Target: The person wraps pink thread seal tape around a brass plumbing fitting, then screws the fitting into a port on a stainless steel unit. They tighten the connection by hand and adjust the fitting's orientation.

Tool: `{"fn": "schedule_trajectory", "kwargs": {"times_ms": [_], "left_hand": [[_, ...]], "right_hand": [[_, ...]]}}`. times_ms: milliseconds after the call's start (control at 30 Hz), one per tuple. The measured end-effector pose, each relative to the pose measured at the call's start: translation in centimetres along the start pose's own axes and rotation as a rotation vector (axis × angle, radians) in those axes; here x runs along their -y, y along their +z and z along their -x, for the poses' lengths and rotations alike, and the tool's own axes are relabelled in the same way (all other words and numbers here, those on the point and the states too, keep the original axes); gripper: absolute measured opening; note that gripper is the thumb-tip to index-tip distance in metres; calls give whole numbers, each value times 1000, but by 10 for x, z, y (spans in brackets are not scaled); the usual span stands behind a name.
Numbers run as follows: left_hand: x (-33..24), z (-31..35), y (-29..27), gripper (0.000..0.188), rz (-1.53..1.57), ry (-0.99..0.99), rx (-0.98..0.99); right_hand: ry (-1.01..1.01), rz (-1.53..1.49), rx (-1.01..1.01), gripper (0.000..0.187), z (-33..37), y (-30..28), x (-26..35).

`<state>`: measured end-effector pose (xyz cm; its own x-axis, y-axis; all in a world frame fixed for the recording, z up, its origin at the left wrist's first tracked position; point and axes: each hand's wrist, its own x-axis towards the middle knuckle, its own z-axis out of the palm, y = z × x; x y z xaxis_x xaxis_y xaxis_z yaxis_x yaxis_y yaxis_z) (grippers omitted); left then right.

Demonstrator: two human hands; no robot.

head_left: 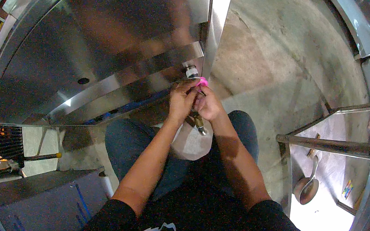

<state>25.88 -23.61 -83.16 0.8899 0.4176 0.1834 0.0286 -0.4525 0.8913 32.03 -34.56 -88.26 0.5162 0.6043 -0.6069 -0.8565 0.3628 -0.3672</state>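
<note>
Both hands meet in front of a steel cabinet's right corner. My right hand [210,105] is closed, its fingertips on a bright pink ring-shaped spool [203,81]. My left hand [182,101] is closed beside it, its fingertips pinched together close to the spool; what they hold is hidden. Just above the fingers, a metal pipe fitting [192,71] with a white band sticks out from the cabinet's edge. Below the hands a brass valve-like fitting [199,124] shows, its upper end covered by the fingers.
The shiny steel cabinet [112,22] fills the upper left. A pale round-edged thing [193,142] lies between my knees. At right are a steel-legged frame [330,146] and a ladle [308,186]. A dark slatted grate [3,147] and a grey box [47,205] are at lower left.
</note>
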Motion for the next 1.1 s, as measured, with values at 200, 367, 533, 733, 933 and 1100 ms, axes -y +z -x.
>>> {"fn": "schedule_trajectory", "kwargs": {"times_ms": [200, 367, 533, 733, 933, 1100], "left_hand": [[-1, -1, 7, 28, -8, 65, -30], [-9, 1, 7, 32, 55, -21, -42], [-23, -2, -1, 32, 134, -133, -79], [-33, 1, -10, 30, 215, -162, -133], [-33, 2, -15, 30, 174, -153, -160], [-30, 4, -19, 25, 215, -184, -141]], "right_hand": [[-83, -80, -142, 18, -11, -1, 19], [-108, -119, -153, 21, 1, 5, 57], [-136, -121, -92, 22, -5, 7, 73], [-219, -83, -84, 24, 12, 22, 83], [-345, 14, -56, 25, 50, 58, 90], [-437, 81, -53, 24, 72, 79, 86]]}}
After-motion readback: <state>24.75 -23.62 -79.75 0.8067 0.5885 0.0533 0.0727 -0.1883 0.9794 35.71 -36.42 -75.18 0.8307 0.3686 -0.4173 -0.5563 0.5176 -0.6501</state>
